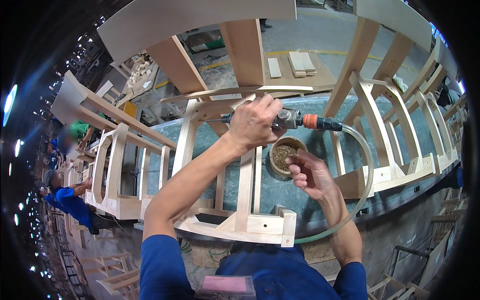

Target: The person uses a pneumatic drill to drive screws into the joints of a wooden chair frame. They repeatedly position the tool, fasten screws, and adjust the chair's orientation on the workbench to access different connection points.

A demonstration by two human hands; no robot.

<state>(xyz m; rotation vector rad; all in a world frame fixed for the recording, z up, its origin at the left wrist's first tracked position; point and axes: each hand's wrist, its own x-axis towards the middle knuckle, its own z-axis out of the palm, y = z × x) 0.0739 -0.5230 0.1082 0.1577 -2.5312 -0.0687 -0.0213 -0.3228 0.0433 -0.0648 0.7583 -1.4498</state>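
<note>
My left hand [254, 121] is wrapped round an air screwdriver [288, 119]. Its long bit points left and its tip is by the upright of a pale wooden chair frame [186, 140]; contact cannot be made out. A clear air hose [369, 165] runs from the orange-collared end of the tool and curves down past my right forearm. At the right rim of a round tub [276, 170] filled with small brownish screws [283, 154], my right hand [312, 176] has its thumb and fingers pressed together. Whatever they may pinch is too small to see.
The frame stands on a grey-green bench [310, 200]. More wooden chair frames [385, 125] stand to the right and left. Beyond the bench, pale wooden strips [302, 64] lie stacked on a board. A person in blue [72, 202] works at the far left.
</note>
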